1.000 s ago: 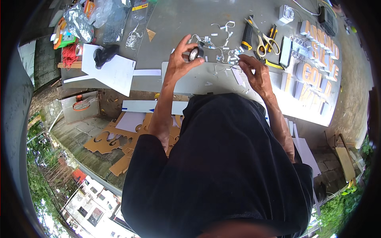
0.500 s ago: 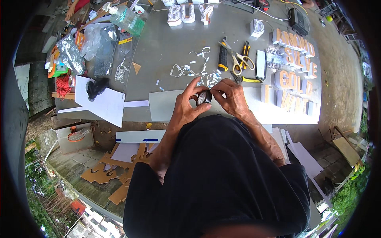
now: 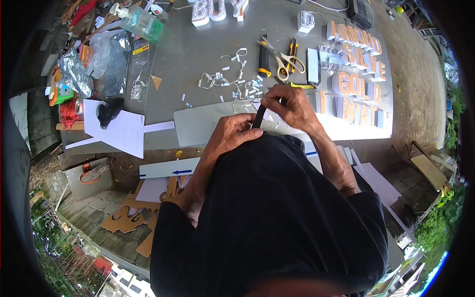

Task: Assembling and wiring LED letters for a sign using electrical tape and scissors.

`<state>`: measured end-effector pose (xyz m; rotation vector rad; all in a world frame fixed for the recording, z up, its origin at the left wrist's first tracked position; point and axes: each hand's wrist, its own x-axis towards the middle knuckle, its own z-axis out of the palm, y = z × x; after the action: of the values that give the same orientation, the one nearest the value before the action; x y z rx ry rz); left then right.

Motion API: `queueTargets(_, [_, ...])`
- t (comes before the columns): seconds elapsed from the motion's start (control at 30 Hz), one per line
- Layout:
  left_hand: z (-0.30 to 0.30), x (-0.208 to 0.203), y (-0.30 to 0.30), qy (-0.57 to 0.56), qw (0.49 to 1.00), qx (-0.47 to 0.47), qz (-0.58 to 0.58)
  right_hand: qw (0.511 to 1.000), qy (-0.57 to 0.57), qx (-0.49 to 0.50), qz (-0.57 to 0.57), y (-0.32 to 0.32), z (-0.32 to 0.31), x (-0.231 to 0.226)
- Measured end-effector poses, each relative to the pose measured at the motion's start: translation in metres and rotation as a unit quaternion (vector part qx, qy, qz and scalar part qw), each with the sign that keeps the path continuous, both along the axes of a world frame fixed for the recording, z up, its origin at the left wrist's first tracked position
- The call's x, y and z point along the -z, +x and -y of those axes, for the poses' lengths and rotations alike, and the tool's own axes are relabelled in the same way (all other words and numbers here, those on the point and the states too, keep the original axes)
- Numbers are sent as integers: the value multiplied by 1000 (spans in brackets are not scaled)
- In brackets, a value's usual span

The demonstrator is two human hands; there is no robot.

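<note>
A short black strip of electrical tape (image 3: 259,117) stretches between my two hands, above the near edge of the table. My right hand (image 3: 291,108) pinches its upper end between thumb and fingers. The lower end is in my left hand (image 3: 231,132), whose fingers are curled; the tape roll there is hidden behind fingers and shirt. Just beyond my hands lies a tangle of small white LED modules (image 3: 242,84) on wires. Scissors (image 3: 283,62), a black-and-yellow cutter knife (image 3: 264,62) and yellow-handled pliers (image 3: 299,86) rest past my right hand.
Raised letters (image 3: 354,84) fill the table's right side; white letters (image 3: 217,11) stand at the back. A green-liquid pump bottle (image 3: 141,22), plastic bags (image 3: 116,64) and a cut white sheet (image 3: 116,131) lie left. A pale panel (image 3: 195,126) lies along the near edge.
My right hand has moved up and away from my left, drawing out a strip of black tape. The tape roll seen before is now hidden. The view has shifted slightly.
</note>
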<state>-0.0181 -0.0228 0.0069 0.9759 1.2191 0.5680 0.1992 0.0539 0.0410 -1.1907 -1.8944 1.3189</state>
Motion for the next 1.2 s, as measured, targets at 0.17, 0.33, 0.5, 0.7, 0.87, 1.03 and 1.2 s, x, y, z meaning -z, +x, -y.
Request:
queueTargets(0.17, [-10, -2, -3, 58, 994, 45, 84, 985, -167, -49, -12, 11, -26, 21])
queueTargets(0.33, [-4, 6, 4, 143, 979, -14, 144, 982, -184, -33, -12, 10, -23, 34])
queueTargets(0.5, [-15, 7, 4, 149, 982, 61, 97, 991, -122, -12, 45, 9, -24, 41])
queueTargets(0.7, [-27, 4, 5, 55, 985, 101, 126, 997, -50, 6, 54, 5, -19, 42])
queueTargets(0.87, [-30, 15, 7, 86, 983, 109, 120, 995, -26, 17, 99, 5, -25, 43])
queueTargets(1.03, [-37, 16, 9, 112, 983, 101, 104, 982, 78, 118, 122, 2, -45, 61])
queueTargets(1.2, [-32, 11, 2, 121, 985, 79, 89, 940, 128, 174, 264, 30, -91, 114])
